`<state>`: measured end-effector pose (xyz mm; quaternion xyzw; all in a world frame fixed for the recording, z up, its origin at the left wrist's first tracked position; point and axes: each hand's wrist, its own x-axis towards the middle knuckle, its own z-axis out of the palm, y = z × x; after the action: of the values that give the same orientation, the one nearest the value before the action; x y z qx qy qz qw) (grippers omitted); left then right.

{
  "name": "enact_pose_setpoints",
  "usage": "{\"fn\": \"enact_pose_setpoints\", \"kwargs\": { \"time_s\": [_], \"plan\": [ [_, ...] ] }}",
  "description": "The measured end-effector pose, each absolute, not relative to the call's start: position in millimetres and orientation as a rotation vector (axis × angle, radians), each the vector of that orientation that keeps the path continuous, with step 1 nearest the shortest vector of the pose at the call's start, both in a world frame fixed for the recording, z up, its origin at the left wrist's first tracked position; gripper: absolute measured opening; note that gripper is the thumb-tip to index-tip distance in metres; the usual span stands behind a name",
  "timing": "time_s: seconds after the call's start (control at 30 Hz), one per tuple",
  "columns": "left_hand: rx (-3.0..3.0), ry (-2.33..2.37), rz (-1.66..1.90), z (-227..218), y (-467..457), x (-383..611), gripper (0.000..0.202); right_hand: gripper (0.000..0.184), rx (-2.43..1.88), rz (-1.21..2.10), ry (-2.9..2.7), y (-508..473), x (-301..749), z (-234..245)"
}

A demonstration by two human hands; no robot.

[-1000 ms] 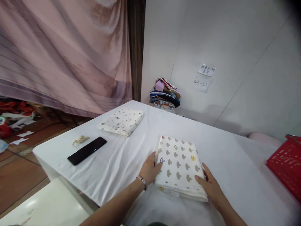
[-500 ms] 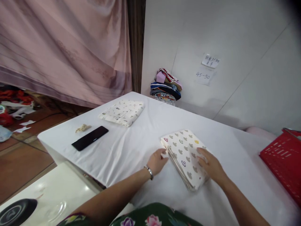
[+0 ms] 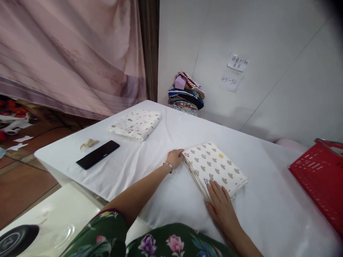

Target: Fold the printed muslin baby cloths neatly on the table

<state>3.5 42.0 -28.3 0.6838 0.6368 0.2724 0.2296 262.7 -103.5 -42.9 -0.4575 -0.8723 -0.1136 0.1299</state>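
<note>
A folded white cloth with grey, yellow and purple mouse-head prints (image 3: 211, 166) lies on the white-covered table (image 3: 150, 189). My left hand (image 3: 174, 159) pinches its far left corner, fingers closed. My right hand (image 3: 222, 203) rests on the near edge of the cloth, fingers stretched out and lying on the fabric. Several layers show along the cloth's left side. Further left on the table lies another folded white cloth with small dark prints (image 3: 136, 123), touched by neither hand.
A black phone (image 3: 98, 154) and a crumpled beige scrap (image 3: 89, 143) lie on the left. At the right stands a red plastic basket (image 3: 316, 175). A stack of folded clothes (image 3: 187, 93) sits beyond the far edge, by the wall. A white stool (image 3: 69, 214) adjoins the table's near left.
My left hand has moved away from me to the cloth's far left corner and grips it. My right hand has slid from the right side to the near edge and flattened.
</note>
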Motion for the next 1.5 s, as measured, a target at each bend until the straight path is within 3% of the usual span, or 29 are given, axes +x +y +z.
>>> {"fn": "enact_pose_setpoints", "kwargs": {
  "time_s": [0.27, 0.6, 0.93, 1.23, 1.37, 1.5],
  "plan": [
    [1.979, 1.598, 0.732, -28.6, 47.9, 3.9, 0.057, 0.059, -1.325, -0.343, -2.531, -104.9, 257.9, -41.0],
    [1.938, 1.624, 0.856, -32.2, 51.7, 5.9, 0.038, 0.060, -1.338, -0.340, -2.508, -104.8, 255.9, -43.6],
    [2.005, 1.708, 0.825, -33.6, 25.2, -24.4, 0.035, 0.058, -1.233, -0.342, -2.535, -109.0, 254.4, -41.3],
    [2.396, 1.475, 0.738, -3.1, 0.4, 0.9, 0.049, 0.064, -1.228, -0.404, -2.533, -106.5, 253.1, -50.0],
    [2.635, 1.213, 0.697, -11.6, -14.5, 19.9, 0.051, 0.063, -1.255, -0.321, -2.555, -109.1, 255.5, -46.2],
    [2.619, 1.250, 0.631, -20.3, -13.4, 25.0, 0.053, 0.061, -1.277, -0.085, -2.595, -104.5, 259.9, -19.9]
  ]
}}
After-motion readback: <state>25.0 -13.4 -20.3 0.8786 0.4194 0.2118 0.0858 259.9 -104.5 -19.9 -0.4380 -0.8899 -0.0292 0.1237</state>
